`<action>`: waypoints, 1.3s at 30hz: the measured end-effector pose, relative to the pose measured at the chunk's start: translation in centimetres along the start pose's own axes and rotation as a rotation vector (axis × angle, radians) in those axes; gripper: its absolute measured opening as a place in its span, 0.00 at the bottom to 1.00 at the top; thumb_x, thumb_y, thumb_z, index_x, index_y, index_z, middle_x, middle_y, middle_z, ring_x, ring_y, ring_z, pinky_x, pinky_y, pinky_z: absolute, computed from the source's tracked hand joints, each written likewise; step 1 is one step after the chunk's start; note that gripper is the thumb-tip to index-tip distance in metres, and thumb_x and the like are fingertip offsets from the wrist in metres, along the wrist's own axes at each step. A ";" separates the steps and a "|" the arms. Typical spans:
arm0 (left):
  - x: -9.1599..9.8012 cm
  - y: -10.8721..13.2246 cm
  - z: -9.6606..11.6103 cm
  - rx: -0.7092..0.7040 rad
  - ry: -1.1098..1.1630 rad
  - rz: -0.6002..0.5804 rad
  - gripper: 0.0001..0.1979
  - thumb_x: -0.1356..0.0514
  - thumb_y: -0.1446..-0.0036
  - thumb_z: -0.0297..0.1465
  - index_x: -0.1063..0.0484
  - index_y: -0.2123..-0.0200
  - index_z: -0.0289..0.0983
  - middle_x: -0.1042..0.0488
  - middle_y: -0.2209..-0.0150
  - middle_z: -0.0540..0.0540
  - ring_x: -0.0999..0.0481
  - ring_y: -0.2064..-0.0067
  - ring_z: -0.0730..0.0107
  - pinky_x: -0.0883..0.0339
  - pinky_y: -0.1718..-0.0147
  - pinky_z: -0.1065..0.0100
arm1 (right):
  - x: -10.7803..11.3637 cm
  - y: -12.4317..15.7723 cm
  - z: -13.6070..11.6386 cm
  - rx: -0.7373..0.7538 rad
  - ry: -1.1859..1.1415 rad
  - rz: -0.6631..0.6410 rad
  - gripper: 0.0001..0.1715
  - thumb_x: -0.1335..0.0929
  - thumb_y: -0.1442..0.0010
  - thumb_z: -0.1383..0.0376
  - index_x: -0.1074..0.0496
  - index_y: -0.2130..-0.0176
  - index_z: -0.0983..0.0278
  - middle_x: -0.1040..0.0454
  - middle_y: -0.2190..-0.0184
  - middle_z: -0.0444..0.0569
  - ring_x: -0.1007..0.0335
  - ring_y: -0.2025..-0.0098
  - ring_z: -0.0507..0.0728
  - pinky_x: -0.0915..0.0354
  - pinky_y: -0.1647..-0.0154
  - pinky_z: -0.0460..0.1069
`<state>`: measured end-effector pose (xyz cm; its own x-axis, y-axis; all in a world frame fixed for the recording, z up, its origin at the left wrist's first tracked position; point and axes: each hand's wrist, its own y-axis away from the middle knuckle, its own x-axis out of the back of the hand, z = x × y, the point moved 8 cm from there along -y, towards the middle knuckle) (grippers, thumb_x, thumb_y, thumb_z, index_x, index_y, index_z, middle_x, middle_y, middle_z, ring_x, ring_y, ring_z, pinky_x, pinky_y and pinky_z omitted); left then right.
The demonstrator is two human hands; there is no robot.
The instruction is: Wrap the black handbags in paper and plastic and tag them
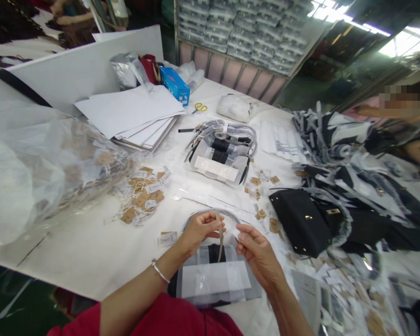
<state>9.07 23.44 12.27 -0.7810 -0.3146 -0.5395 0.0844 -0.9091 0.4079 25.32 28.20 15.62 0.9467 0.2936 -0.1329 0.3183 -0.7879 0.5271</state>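
My left hand [203,229] is closed, pinching a thin tan strip [220,242], perhaps a card tag seen edge-on. My right hand [255,247] has thumb and forefinger together at a small whitish piece [235,233], too blurred to name. Below both hands, close to my body, lies a handbag [210,297] in translucent wrapping, with a white panel [215,278] across it and a dark band. Its wrapped handle arches behind my fingers. A small tag in clear plastic [167,239] rests left of my left wrist.
Another wrapped bag [217,169] stands farther up the table. Brown tags [143,196] lie in a pile at left, beside large clear plastic bags [56,172]. Black handbags [297,221] fill the right. White sheets [133,112], a blue box [175,85] and yellow-handled scissors [200,107] sit behind. Another person's arm [371,111] is at right.
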 end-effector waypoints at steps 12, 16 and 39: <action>2.7 -0.1 -2.2 0.072 0.097 -0.026 0.23 0.27 0.58 0.40 0.25 0.62 0.33 0.24 0.59 0.40 0.23 0.56 0.61 0.29 0.57 0.63 | 9.0 -0.3 -2.2 0.280 0.920 0.258 0.24 0.30 0.51 0.47 0.22 0.61 0.60 0.22 0.56 0.55 0.27 0.52 0.68 0.36 0.47 0.61; 0.7 0.4 -4.0 0.102 0.021 -0.106 0.21 0.28 0.57 0.40 0.25 0.64 0.33 0.24 0.63 0.43 0.24 0.61 0.64 0.29 0.58 0.63 | -0.4 -0.4 4.7 -0.042 0.412 -0.111 0.27 0.27 0.53 0.44 0.23 0.62 0.61 0.20 0.66 0.52 0.24 0.64 0.61 0.30 0.62 0.53; 8.7 -5.2 -4.7 -0.246 -1.624 0.213 0.14 0.41 0.43 0.27 0.33 0.53 0.39 0.31 0.54 0.44 0.35 0.50 0.57 0.35 0.53 0.61 | -3.9 -5.8 10.7 -0.500 0.753 -0.075 0.12 0.34 0.47 0.64 0.34 0.80 0.62 0.29 0.87 0.45 0.41 0.88 0.50 0.47 0.86 0.44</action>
<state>4.70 24.11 2.01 -0.5199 0.0201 0.8540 0.2338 -0.9582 0.1648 20.33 25.85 4.12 0.5849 0.7494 0.3102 0.1524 -0.4772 0.8655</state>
